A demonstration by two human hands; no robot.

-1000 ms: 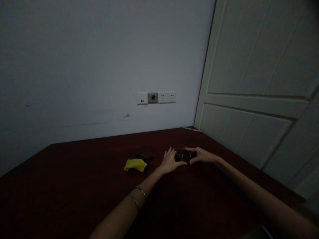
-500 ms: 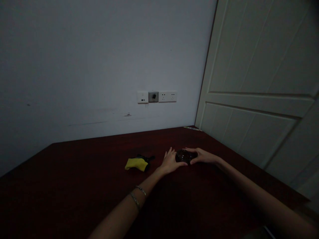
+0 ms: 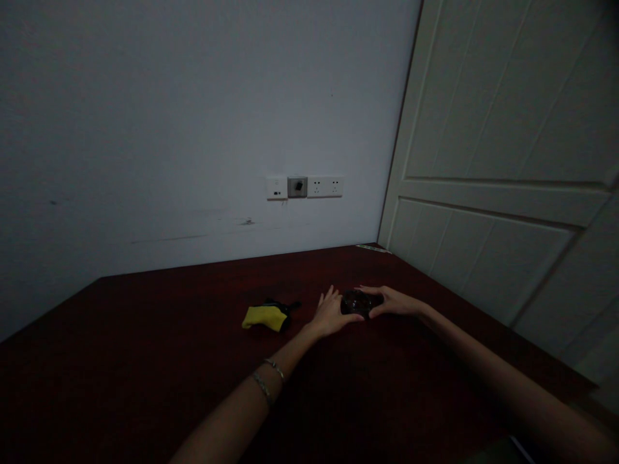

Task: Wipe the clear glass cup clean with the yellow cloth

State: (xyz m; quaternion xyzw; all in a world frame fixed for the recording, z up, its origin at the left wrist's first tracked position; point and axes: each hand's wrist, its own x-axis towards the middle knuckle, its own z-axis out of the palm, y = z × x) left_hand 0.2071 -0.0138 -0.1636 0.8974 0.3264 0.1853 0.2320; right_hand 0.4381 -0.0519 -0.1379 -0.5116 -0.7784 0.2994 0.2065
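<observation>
A small, dark, round glassy object sits on the dark red tabletop between my two hands; the dim light hides its exact kind. On its left side my left hand holds it, thumb along the near edge and some fingers stretched out away from me. From the right, my right hand grips it with the thumb in front and fingers behind. To the left of my left hand lies a crumpled yellow cloth item with a black part, touching neither hand.
Behind the table stands a pale wall with a row of sockets and switches. A white panelled door rises along the right side. A thin printed strip lies at the far right corner of the table.
</observation>
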